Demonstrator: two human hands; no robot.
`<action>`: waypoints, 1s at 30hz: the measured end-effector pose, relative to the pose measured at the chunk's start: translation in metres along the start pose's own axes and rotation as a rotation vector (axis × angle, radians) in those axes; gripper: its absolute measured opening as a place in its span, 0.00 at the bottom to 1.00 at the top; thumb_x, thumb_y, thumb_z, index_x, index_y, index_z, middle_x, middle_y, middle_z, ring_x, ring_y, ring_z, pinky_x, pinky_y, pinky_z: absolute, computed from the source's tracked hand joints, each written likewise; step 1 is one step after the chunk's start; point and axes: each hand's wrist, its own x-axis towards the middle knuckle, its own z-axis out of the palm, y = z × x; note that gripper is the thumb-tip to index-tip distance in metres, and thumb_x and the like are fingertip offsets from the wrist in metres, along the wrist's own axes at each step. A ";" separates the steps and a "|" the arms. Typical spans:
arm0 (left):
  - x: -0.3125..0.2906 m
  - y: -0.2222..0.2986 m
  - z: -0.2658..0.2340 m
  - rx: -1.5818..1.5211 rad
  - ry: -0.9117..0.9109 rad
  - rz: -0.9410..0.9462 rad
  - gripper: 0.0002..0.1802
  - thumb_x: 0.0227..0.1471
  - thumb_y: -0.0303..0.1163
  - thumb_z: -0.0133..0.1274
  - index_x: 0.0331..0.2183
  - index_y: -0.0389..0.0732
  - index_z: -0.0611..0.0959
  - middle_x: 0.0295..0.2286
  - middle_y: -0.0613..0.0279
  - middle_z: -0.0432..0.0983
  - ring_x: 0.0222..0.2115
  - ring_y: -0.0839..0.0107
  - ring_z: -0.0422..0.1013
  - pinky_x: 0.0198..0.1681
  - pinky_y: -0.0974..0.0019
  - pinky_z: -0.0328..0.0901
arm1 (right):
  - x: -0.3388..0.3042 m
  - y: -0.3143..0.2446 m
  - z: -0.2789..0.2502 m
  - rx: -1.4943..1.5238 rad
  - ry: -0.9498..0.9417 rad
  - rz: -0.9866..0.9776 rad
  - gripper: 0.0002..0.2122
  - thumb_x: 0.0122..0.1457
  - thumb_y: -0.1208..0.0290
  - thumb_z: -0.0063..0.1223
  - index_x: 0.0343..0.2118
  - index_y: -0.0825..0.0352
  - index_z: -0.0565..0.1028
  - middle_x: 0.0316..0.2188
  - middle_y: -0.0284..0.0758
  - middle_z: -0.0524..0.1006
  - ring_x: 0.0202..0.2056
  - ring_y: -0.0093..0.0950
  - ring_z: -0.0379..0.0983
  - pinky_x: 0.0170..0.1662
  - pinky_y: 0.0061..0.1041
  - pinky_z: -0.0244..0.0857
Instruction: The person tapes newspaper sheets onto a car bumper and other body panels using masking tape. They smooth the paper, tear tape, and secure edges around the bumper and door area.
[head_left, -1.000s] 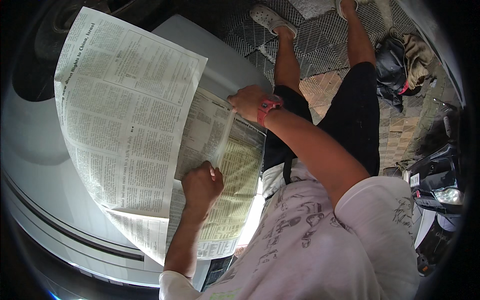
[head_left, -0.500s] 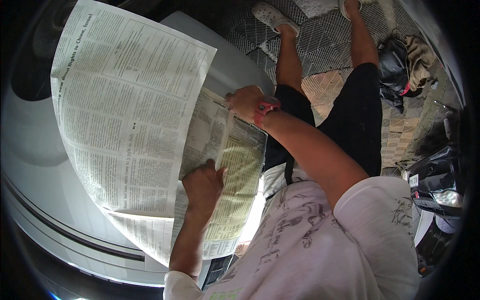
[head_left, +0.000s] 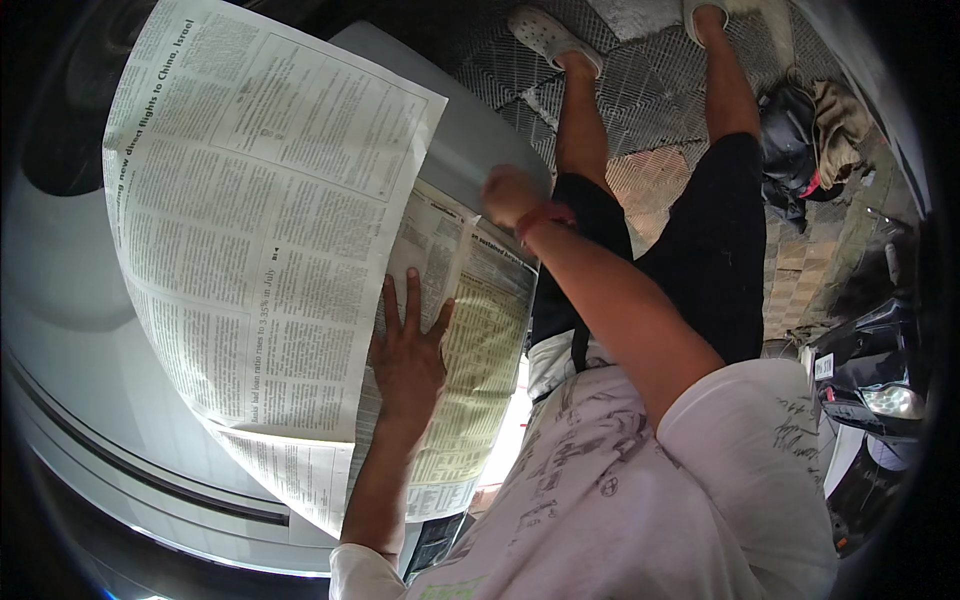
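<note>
A large newspaper sheet [head_left: 250, 230] covers much of a curved silver-grey panel [head_left: 70, 290], which looks like vehicle bodywork. Beside it, partly under its right edge, lies a second, yellower newspaper sheet [head_left: 480, 350]. My left hand [head_left: 408, 350] rests flat on this second sheet with its fingers spread. By that sheet's upper right corner is my right hand [head_left: 513, 197], wearing a red wristwatch [head_left: 546, 218]. Motion smears its fingers; they look curled, but whether anything is in them cannot be made out.
My legs in black shorts [head_left: 700, 250] stand right of the panel on patterned floor tiles [head_left: 640, 180]. A dark bag with brown cloth [head_left: 800, 140] lies at the far right. Below it are black glossy items with a lamp-like part [head_left: 893, 402]. A dark trim strip [head_left: 150, 480] runs along the panel.
My left hand has gone from curled fingers to a flat, spread palm, a little farther up the sheet. My right hand has shifted slightly right, off the sheet's upper edge.
</note>
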 end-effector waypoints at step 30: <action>0.005 -0.009 0.002 -0.070 -0.013 0.010 0.28 0.63 0.36 0.60 0.63 0.66 0.83 0.77 0.52 0.43 0.77 0.41 0.37 0.73 0.18 0.35 | -0.024 -0.014 -0.026 0.069 0.035 -0.376 0.12 0.59 0.60 0.70 0.39 0.61 0.81 0.36 0.37 0.85 0.44 0.41 0.83 0.47 0.41 0.73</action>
